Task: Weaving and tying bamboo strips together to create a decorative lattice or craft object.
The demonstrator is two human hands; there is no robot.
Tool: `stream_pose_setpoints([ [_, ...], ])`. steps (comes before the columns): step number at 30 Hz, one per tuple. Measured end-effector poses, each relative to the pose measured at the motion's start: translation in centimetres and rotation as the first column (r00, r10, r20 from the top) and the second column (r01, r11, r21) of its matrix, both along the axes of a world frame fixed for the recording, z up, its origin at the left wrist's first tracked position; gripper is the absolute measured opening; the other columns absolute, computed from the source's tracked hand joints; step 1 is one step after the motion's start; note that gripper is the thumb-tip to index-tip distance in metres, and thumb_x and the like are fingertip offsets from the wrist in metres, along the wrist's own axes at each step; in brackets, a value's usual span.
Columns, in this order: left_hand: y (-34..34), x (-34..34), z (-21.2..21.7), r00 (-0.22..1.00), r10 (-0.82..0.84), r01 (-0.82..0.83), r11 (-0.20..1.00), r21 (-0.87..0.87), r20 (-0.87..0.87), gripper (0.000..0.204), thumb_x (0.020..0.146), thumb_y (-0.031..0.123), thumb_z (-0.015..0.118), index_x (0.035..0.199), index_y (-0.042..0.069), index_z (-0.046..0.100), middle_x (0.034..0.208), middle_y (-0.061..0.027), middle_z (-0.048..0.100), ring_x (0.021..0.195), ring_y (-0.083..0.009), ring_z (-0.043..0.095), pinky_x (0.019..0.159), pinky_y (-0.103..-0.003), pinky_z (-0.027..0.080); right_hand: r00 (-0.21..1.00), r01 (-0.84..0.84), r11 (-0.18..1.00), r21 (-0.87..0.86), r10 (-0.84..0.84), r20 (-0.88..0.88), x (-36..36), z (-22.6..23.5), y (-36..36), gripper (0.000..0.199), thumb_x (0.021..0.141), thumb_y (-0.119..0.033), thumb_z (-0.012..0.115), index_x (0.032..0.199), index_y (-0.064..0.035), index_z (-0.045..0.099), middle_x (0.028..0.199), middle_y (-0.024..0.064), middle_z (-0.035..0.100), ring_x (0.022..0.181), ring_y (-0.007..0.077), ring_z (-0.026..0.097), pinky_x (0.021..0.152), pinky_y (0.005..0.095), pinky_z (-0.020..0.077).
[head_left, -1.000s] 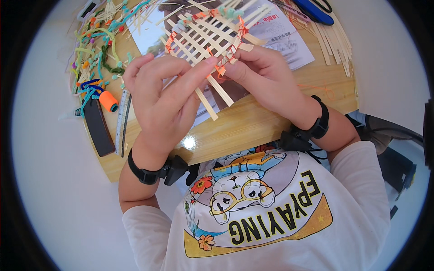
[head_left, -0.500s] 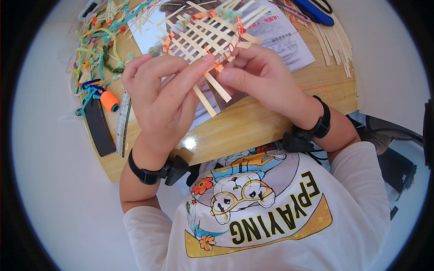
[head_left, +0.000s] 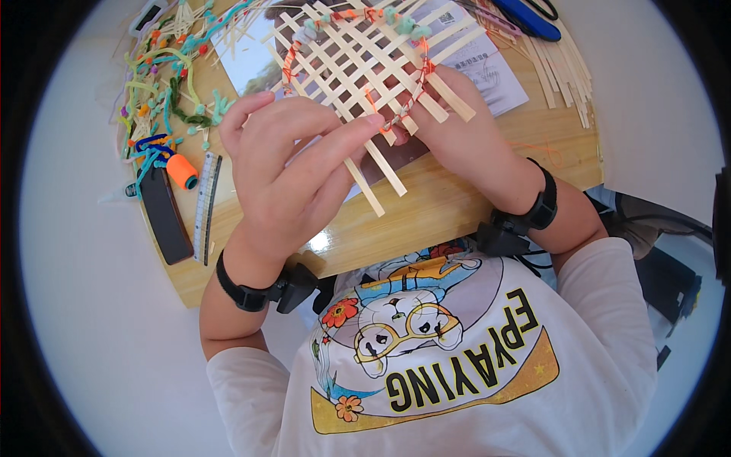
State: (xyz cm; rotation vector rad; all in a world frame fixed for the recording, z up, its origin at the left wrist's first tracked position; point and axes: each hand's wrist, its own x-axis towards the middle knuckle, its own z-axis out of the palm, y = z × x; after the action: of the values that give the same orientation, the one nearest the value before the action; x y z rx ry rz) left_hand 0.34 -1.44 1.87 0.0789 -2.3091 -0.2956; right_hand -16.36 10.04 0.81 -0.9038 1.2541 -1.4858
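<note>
Since a second ago you have lifted the woven lattice of pale strips a little higher and farther from your chest, so more of its loose strip ends now hang free below your fingers. Your grip looks unchanged, which suggests you are repositioning the piece rather than finishing a stage. Your left hand is spread loosely, its index fingertip pressed against the lattice's lower edge near the orange wire ring. Your right hand pinches that same edge from behind; its fingertips are hidden, so the exact hold is probably a thumb-and-finger pinch.

The lattice is held in the air above the wooden table. Under it lies a white printed sheet, rectangular, with dark text and a small square code near its far corner. To your left sit an orange thread spool, a black rectangular case and a clear ruler. Spare strips lie at your right.
</note>
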Motion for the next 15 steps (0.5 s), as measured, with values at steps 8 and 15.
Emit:
stream_pose_setpoints([
  [8, -0.03, 0.0, -0.03, 0.999, 0.035, -0.035, 0.999, -0.014, 0.011, 0.027, 0.066, 0.017, 0.078, 0.092, 0.02, 0.071, 0.081, 0.0042, 0.058, 0.079, -0.015, 0.057, 0.09, -0.037, 0.036, 0.988, -0.024, 0.999, -0.022, 0.021, -0.151, 0.34, 0.08, -0.01, 0.015, 0.093, -0.011, 0.053, 0.1, -0.0007, 0.061, 0.087, 0.0054, 0.065, 0.075, 0.0104, 0.06, 0.067, 0.0249, 0.0489],
  [15, -0.12, 0.43, 0.22, 0.995, 0.094, -0.094, 0.995, 0.034, 0.016, 0.025, 0.071, 0.006, 0.078, 0.091, 0.01, 0.065, 0.09, -0.0028, 0.066, 0.088, -0.0188, 0.062, 0.096, -0.039, 0.037, 0.973, -0.224, 0.972, 0.066, 0.219, 0.075, -0.34, -0.12, -0.63, 0.018, 0.097, -0.015, 0.053, 0.092, 0.0014, 0.059, 0.072, 0.002, 0.06, 0.063, 0.0072, 0.054, 0.056, 0.0222, 0.0434],
])
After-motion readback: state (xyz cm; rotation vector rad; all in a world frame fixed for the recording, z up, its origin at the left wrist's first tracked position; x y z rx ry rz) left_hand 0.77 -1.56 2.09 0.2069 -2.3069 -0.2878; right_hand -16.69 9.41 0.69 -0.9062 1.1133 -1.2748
